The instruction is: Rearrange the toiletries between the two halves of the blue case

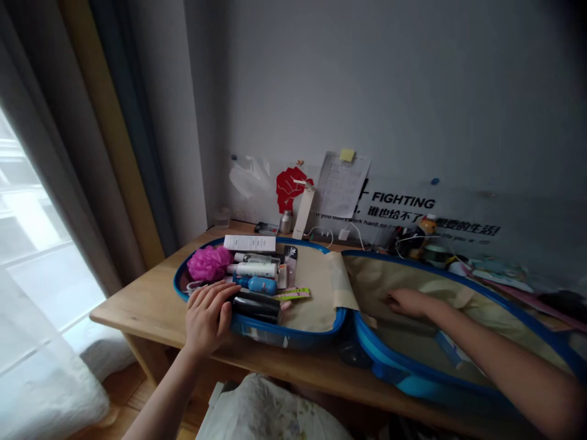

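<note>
A blue-rimmed suitcase (293, 333) lies unfolded on a wooden table. My left hand (208, 315) rests over the near rim of its left half, fingers stretched out beside a shiny black cylindrical item (257, 307). Also in that half are a pink bath puff (210, 264), a white box (250, 244), a white bottle (254, 269), a blue bottle (262, 285) and a green packet (296, 294). Inside the beige-lined right half, my right hand (406, 302) has its fingers curled together near the lining; whatever they hold, if anything, is hidden.
The wooden table (132, 299) ends at the left near the curtains (114, 122). Along the wall stand a silver bottle (286, 222), a white upright strip (302, 212) and cables. Clutter (499, 272) lies behind the suitcase's right half. A blue-and-white item (448, 349) sits under my right forearm.
</note>
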Demonstrator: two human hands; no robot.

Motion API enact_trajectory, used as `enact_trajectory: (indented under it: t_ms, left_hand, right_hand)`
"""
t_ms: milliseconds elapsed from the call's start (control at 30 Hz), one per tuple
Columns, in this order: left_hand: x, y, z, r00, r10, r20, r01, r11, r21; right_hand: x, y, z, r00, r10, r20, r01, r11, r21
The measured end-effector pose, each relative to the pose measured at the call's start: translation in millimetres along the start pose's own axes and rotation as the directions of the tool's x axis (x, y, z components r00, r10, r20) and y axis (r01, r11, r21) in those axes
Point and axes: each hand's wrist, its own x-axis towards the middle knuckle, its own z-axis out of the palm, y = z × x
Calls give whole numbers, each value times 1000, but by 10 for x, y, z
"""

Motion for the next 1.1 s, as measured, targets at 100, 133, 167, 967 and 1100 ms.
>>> enact_trajectory:
  t_ms: [100,133,167,967,1100]
  left_hand:
    - [5,-2,1,1000,0,0,0,1000,-2]
    - [5,-2,1,1000,1,0,-1,1000,-4]
    - [5,-2,2,1000,1,-3,-1,1000,-6]
    - [0,7,-5,999,-37,14,37,999,-19]
    - [-7,6,-3,999,-34,4,35,999,-31]
  right_hand:
    - [88,-64,-211,996,7,86,-17,993,115]
    - [138,-97,-299,996,13,88,-27,987,160]
    - [196,-143,-389,996,15,88,-34,977,209]
    - [700,-2353,-362,818,-484,310,-27,506,862]
    - [693,-2352,-278,855,-442,272,-31,481,876]
